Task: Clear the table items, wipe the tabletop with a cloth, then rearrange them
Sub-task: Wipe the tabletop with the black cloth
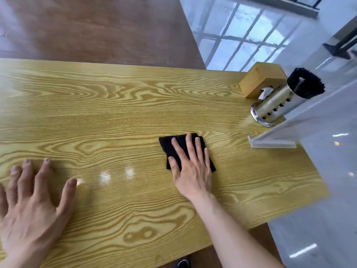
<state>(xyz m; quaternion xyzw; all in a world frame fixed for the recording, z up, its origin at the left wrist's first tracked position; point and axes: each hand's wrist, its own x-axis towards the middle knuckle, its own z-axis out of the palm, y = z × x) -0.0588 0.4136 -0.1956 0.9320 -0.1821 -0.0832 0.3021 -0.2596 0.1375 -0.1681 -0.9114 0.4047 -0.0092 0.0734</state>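
A folded black cloth lies flat on the yellow wood-grain tabletop, right of centre. My right hand presses down on the cloth with fingers spread and flat, covering most of it. My left hand rests flat on the bare tabletop at the near left, fingers apart, holding nothing. At the table's far right edge stand a wooden tissue box, a steel chopstick holder full of black chopsticks, and a clear acrylic sign stand.
Brown wooden floor lies beyond the table's far edge. A glossy pale tiled floor runs along the right side. A dark shoe shows below the near edge.
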